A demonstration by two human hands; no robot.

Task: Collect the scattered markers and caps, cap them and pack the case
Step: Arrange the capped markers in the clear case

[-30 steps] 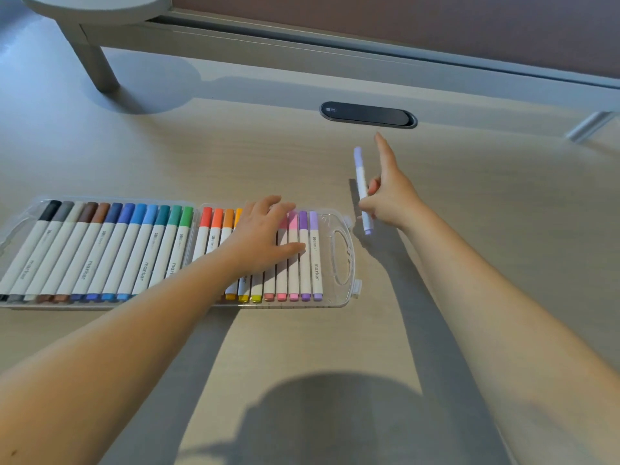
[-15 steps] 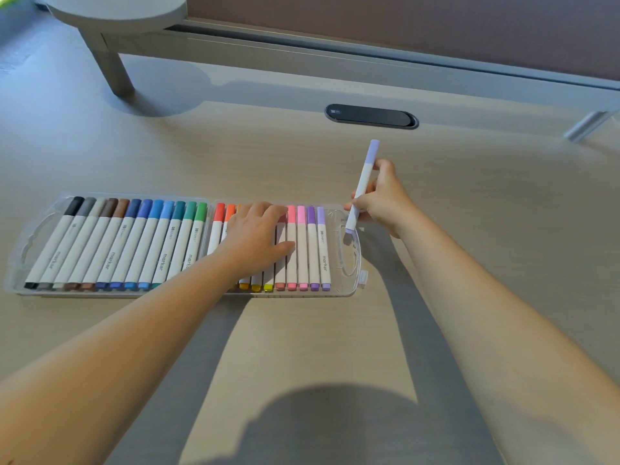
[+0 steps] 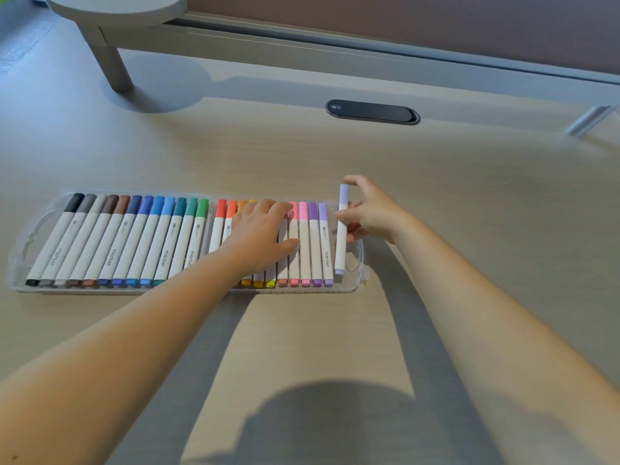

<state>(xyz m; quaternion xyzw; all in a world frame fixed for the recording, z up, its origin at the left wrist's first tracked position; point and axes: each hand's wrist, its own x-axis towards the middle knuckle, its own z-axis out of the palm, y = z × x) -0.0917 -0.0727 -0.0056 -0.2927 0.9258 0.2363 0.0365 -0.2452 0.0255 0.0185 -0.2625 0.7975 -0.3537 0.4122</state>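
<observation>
Lavender marker [image 3: 341,229] pinched in R hand [image 3: 372,213] fingertips, centre-right over case [image 3: 357,263] end (capped); L hand [image 3: 261,233] flat on packed markers [image 3: 134,239].

The left hand [image 3: 260,234] covers the middle barrels of several markers in the clear case [image 3: 359,263], so the orange, yellow and peach caps show only in part. The print on the barrels is too small to read beyond the word "marker". The lilac marker [image 3: 341,236] hides part of the right hand [image 3: 370,213]; its fingertips behind the barrel cannot be seen. Both forearms are cut off by the lower edge. The grey stand [image 3: 114,62] is cut off at the top edge.
</observation>
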